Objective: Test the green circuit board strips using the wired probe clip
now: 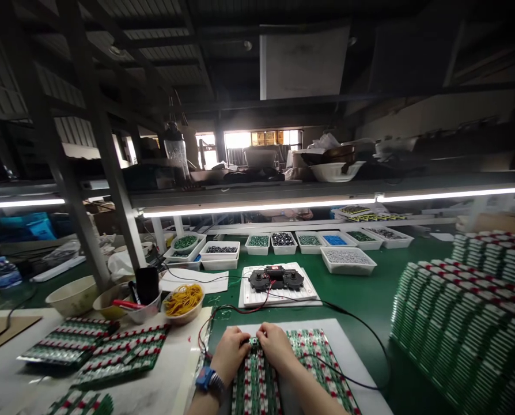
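My left hand (231,353), with a blue wrist strap (204,377), is closed at the far end of a green circuit board panel (256,383) with red and white parts. From the other side my right hand (276,347) reaches the same end, its fingers bent in a pinch. Between the fingertips sits a small dark square part with a light middle (253,341). Whatever the fingertips themselves grip is too small or covered to tell. A second circuit board panel (322,360) lies to the right, partly behind my right forearm. Both panels rest on a white sheet (341,340).
Ahead lies a black device (277,279) on a white tray (311,291), with loose cables (370,323). Trays of small parts (348,268) line the back. Tall board stacks (456,323) stand right. Left are more panels (128,351) and a bowl of yellow rubber bands (184,300).
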Available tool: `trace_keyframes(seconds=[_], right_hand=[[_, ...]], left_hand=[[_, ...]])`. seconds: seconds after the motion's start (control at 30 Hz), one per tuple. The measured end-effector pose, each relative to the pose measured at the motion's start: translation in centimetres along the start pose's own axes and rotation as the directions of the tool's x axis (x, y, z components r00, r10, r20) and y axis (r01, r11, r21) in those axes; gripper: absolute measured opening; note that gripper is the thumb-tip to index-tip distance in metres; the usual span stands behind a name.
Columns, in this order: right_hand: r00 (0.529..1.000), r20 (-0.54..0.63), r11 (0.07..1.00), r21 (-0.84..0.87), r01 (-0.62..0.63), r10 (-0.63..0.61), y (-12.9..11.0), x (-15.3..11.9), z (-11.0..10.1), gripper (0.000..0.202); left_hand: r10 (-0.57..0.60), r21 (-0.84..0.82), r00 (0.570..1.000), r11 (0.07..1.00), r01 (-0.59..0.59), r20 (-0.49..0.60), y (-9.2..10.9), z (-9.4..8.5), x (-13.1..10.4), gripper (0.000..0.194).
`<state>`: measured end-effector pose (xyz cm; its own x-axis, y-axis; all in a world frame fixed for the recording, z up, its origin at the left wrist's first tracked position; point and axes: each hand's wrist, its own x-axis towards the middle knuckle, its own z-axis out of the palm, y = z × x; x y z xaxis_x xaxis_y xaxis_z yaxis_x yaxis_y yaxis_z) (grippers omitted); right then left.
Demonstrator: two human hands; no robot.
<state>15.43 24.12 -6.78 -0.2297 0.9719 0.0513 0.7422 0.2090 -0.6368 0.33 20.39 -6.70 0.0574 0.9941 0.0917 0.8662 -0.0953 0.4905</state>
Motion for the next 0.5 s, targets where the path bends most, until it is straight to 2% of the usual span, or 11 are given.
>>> trace_keyframes(seconds=[0.5], right_hand=[[1.000,0.006,1.000,-0.004,-0.013,0.013,0.13,0.06,0.37,0.021]], left_hand=[[0.013,0.072,0.999,0.997,-0.017,0.053,0.36,-0.59,0.22,0.023]])
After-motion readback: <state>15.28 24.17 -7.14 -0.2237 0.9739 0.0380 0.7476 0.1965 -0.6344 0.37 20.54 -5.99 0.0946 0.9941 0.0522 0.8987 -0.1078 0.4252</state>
